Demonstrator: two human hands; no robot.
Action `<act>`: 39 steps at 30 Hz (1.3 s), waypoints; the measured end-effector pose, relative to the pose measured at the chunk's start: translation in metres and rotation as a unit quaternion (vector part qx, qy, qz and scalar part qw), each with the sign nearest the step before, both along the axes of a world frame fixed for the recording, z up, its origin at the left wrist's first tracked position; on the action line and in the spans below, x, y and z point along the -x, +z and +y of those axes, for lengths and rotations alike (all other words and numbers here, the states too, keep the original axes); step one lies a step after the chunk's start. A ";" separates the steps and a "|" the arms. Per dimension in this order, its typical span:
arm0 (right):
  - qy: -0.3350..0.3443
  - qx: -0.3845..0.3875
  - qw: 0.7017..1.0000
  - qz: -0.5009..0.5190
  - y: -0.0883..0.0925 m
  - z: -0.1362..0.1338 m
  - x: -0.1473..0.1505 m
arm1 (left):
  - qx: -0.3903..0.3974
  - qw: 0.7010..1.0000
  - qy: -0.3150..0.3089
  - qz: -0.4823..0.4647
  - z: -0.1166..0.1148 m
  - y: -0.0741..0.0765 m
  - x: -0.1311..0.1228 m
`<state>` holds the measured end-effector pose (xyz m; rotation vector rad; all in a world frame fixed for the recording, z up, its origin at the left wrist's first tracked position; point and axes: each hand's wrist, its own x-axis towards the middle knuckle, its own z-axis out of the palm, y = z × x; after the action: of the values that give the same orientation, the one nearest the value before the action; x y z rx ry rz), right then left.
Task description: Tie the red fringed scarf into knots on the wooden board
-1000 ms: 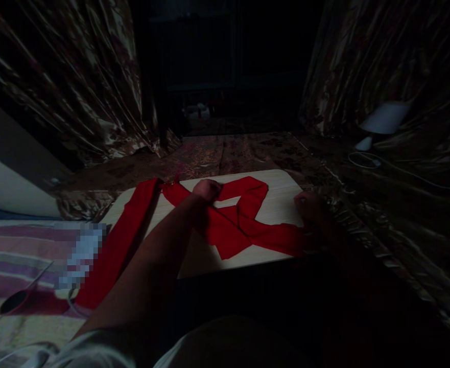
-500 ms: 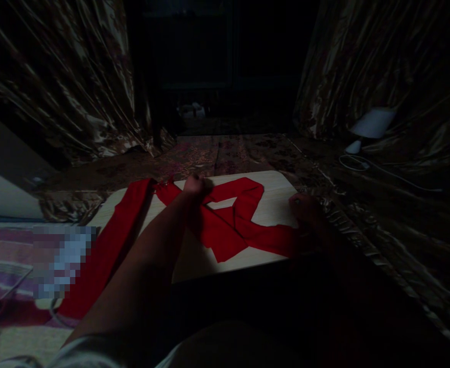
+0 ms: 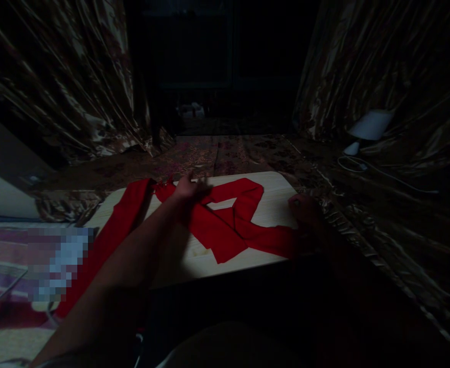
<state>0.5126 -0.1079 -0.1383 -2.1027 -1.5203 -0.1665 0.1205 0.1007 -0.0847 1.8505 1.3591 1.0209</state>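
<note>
A long red scarf (image 3: 225,235) lies in crossing folds over a small pale wooden table (image 3: 270,204). Its fringed end is at the far left of the folds, and another length runs down the table's left side, partly behind my forearm. My left hand (image 3: 188,187) is over the upper folds near the fringe, its fingers stretched to the right and apart. At the table's right edge, my right hand (image 3: 304,208) is in deep shadow with its fingers curled closed; what they hold, if anything, is hidden. The scarf's right end runs into the dark below that hand.
A white lamp (image 3: 370,125) with a loose cord stands at the right. Patterned curtains (image 3: 90,76) hang on both sides, and patterned cloth covers the surface beyond the table. Striped bedding (image 3: 2,255) lies at the left, with a dark round object and a cord. The room is dim.
My left hand has shifted a little left, and its fingers have opened from a closed shape. My right hand and the scarf's folds look nearly the same.
</note>
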 end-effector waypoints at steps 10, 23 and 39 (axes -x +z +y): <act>0.133 0.024 0.985 0.107 0.040 0.005 0.071 | -0.127 0.952 0.086 0.265 -0.088 -0.011 0.048; 0.365 0.098 0.900 0.219 0.036 0.046 0.221 | -0.015 0.978 0.157 0.139 -0.060 -0.032 0.080; 0.351 0.148 0.925 0.011 0.058 0.036 0.238 | 0.042 0.964 0.125 -0.232 -0.063 -0.029 0.076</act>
<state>0.2742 -0.0724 -0.0802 -1.6085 -2.2873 0.3690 0.0450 0.0375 -0.1142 1.2856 1.3370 1.3973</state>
